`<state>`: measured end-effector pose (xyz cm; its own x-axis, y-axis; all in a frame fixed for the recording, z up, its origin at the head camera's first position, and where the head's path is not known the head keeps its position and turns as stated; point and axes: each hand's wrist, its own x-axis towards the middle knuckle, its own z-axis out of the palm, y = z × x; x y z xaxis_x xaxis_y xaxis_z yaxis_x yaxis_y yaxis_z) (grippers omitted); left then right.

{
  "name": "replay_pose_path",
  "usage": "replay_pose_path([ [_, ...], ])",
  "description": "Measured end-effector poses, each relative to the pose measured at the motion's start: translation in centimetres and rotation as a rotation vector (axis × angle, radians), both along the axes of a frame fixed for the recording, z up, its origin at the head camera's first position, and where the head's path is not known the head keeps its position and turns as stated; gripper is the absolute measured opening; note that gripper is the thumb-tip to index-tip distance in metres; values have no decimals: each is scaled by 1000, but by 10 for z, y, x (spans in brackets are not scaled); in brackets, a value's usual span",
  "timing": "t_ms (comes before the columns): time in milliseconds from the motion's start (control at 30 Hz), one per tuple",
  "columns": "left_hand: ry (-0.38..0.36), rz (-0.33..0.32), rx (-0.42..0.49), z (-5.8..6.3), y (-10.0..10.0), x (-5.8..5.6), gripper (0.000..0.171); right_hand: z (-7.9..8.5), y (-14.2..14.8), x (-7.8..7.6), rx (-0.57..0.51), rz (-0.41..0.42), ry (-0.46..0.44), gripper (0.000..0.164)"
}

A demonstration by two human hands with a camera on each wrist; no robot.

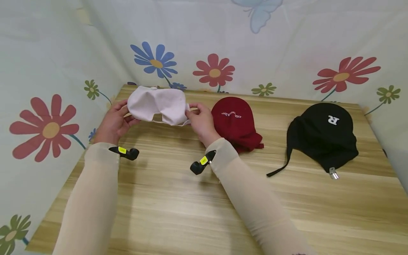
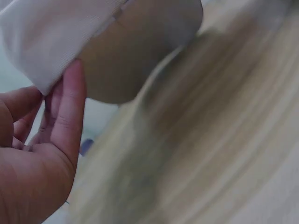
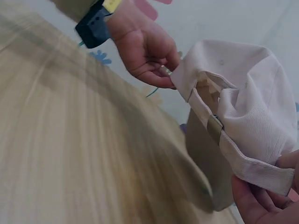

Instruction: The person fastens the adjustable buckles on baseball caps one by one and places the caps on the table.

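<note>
A pale pinkish-white baseball cap (image 1: 156,105) is held between both hands near the back left of the table. My left hand (image 1: 113,122) pinches its left edge, thumb and fingers on the fabric, as the left wrist view shows. On the other side my right hand (image 1: 202,120) grips the back strap end of the cap. In the right wrist view the cap's rear opening faces the camera, with a metal buckle (image 3: 215,128) on its strap (image 3: 252,172). The brim (image 3: 205,163) points down below the crown. Just right of my right hand lies a dark red cap (image 1: 234,120) with white lettering.
A black cap (image 1: 322,131) with a white R lies at the right, its loose strap (image 1: 280,169) and metal clasp (image 1: 333,173) on the wooden table (image 1: 165,205). A flower-printed curtain (image 1: 287,42) borders the table at the back and sides.
</note>
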<state>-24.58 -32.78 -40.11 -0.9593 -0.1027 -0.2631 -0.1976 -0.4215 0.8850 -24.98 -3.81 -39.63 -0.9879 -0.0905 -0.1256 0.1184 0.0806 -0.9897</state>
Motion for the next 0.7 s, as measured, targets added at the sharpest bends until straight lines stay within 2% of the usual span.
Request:
replay_pose_path([
  [133, -122, -8, -105, -11, -4, -1, 21, -10, -5, 6, 92, -20, 1, 20],
  [233, -186, -28, -195, -17, -6, -2, 26, -19, -8, 9, 101, -26, -24, 19],
  [433, -237, -81, -375, -28, -9, -5, 45, -33, -9, 11, 176, -17, -29, 23],
  [567, -270, -88, -467, -36, -12, -6, 41, -42, -8, 10, 261, -2, 1, 28],
  [700, -272, -83, -549, -38, -14, -6, 40, -47, -7, 8, 364, -9, 45, 30],
])
